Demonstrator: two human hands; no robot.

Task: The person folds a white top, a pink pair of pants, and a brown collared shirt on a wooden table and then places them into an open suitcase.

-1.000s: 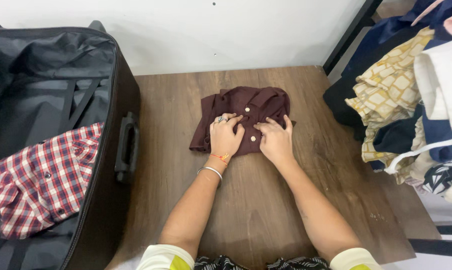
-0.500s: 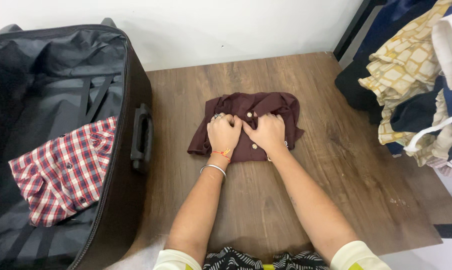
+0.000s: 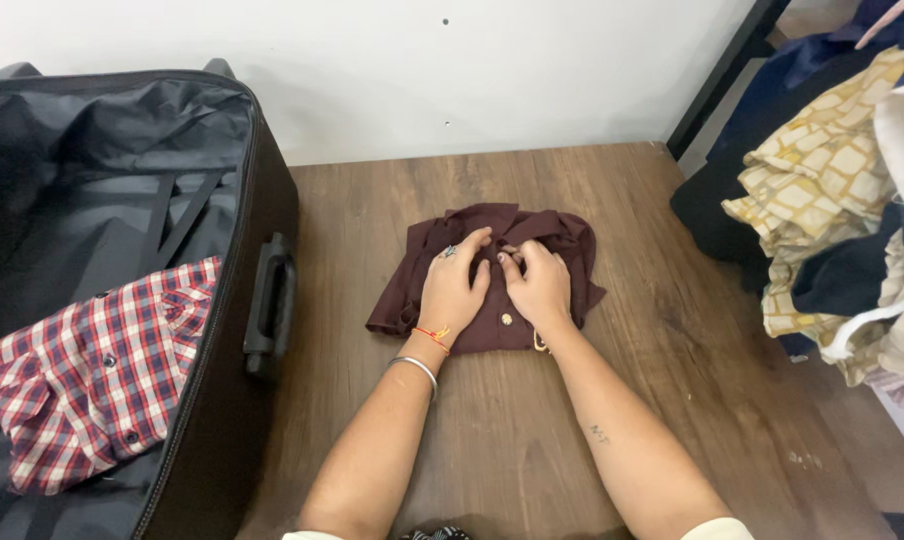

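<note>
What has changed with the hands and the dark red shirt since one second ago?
Both hands, left hand and right hand, moved up the maroon shirt and now pinch together near its collar. The shirt stayed on the table; the plaid shirt stayed in the suitcase.

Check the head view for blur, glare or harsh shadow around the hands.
Head view: sharp, evenly lit, no glare; both hands, left hand and right hand, and the maroon shirt read clearly; only soft shadow under the forearms on the wooden table.
</note>
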